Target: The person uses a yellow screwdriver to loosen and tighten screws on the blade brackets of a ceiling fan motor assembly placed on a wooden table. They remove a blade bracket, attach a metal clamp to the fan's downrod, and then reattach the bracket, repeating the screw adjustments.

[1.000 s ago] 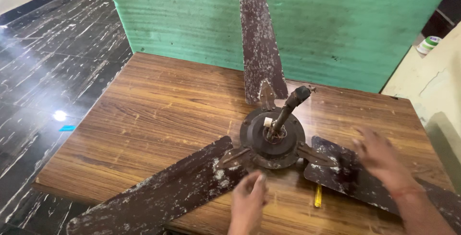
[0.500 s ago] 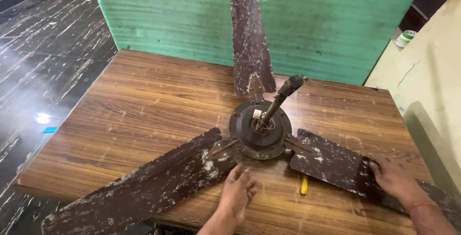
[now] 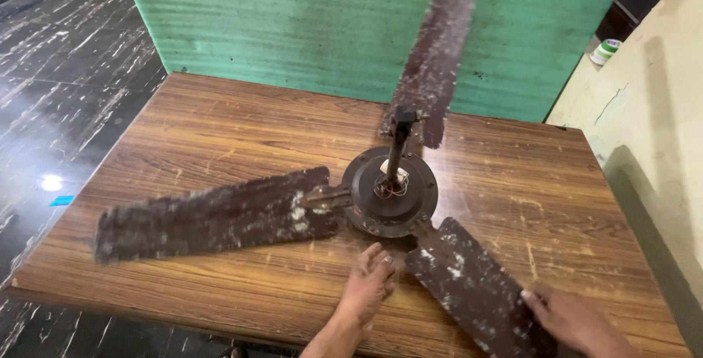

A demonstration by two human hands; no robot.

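Fan (image 3: 389,193): old brown ceiling fan, lying flat on the wooden surface (image 3: 183,138), a little right of its middle, rod side up.
Motor housing (image 3: 366,200): round, dark, dusty; loose wires and a small white piece showing at the centre.
Rod (image 3: 398,146): dark, rising from the hub, tilted slightly toward the far edge.
Blades: three, brown, flecked with pale grime. Left blade (image 3: 209,215) stretching toward the left edge of the surface; far blade (image 3: 436,58) pointing at the green board, blurred; near blade (image 3: 476,292) running toward the near right corner.
Left hand (image 3: 370,285): palm down, fingers spread and loose, resting on the surface just below the housing, fingertips near the root of the near blade; gripping nothing.
Right hand (image 3: 575,321): laid on the outer end of the near blade at the bottom right, fingers extended over its top face; whether curled under the edge, cannot tell.
Surface: wood-grain top, scratched, rectangular, carrying the whole fan.
Green board (image 3: 293,28): ribbed, upright, standing along the far edge of the surface.
Floor (image 3: 51,58): black marble with white veins, to the left.
Wall (image 3: 652,109): cream, stained, to the right.
Tape roll (image 3: 605,52): white and green, small, on a ledge at the upper right, well apart from the fan.
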